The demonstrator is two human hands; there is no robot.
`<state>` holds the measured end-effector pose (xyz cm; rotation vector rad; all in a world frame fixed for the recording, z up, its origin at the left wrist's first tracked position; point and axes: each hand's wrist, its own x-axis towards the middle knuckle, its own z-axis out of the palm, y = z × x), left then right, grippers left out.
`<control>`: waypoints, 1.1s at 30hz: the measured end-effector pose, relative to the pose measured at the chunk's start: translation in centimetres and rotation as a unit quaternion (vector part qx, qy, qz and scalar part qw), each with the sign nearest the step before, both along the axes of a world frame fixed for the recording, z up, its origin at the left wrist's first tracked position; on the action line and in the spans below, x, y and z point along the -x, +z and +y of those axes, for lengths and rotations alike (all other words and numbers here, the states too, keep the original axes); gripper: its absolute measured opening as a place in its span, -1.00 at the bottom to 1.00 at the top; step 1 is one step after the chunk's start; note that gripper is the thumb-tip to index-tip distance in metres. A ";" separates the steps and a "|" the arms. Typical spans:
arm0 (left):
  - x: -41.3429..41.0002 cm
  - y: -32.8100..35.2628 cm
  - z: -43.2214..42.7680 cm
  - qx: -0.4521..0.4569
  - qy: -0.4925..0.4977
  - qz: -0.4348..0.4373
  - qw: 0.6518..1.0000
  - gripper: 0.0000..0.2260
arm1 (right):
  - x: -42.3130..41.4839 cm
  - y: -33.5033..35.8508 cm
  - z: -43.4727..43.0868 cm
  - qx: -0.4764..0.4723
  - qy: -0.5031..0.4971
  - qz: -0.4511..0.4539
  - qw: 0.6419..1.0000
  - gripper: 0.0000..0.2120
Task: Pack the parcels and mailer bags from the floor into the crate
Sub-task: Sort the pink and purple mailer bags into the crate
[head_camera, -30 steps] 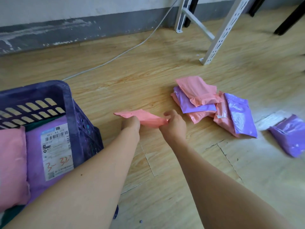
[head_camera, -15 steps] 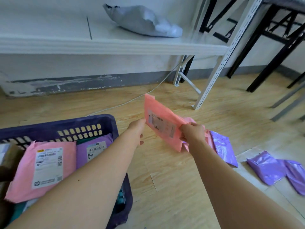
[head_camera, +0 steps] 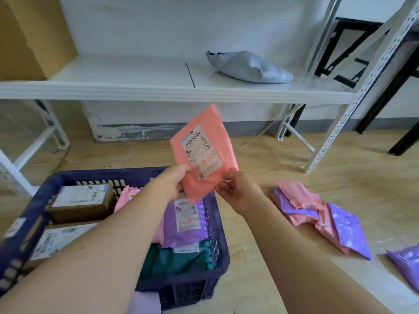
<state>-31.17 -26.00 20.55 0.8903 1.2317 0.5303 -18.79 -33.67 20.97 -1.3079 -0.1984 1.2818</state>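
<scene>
1. A flat pink plastic mailer bag [head_camera: 204,152] with a white shipping label is held upright in the air, over the far right corner of a dark blue perforated plastic crate [head_camera: 102,174].
2. Its lower left edge is pinched by the left hand [head_camera: 174,180], and its lower right edge is pinched between thumb and fingertips of the right hand [head_camera: 235,191].
3. The crate, at the near left on the wooden floor [head_camera: 260,257], is already loaded with brown cardboard boxes [head_camera: 81,202] and a purple mailer bag [head_camera: 183,223].
4. A heap of pink and purple mailer bags [head_camera: 317,211] is left on the floor to the right.
5. The step in hand is judged to be the transfer of one bag. Next, it would need to be lowered flat onto the crate's contents and released.
</scene>
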 end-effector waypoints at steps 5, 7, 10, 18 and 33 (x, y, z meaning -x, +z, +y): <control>4.8 -0.9 1.7 -0.039 0.038 0.078 0.995 -0.79 | 2.8 -1.1 0.9 0.056 0.067 -0.134 0.987 -0.78; 6.2 -1.6 1.9 -0.039 0.031 0.111 0.993 -0.79 | 2.7 -2.0 1.3 0.089 0.109 -0.307 0.941 -0.59; 7.4 -3.0 1.7 -0.030 0.007 0.159 0.987 -0.78 | 2.8 -3.1 1.7 0.115 0.220 -0.530 0.811 -0.45; 7.9 -8.7 -1.0 0.060 -0.072 0.227 0.969 -0.79 | 4.9 -5.6 1.5 0.189 0.481 -0.604 0.607 -0.61; 9.4 -13.8 -3.3 -0.213 -0.354 0.544 0.731 -0.18 | 6.9 -12.5 2.6 0.236 0.655 -0.603 0.391 -0.49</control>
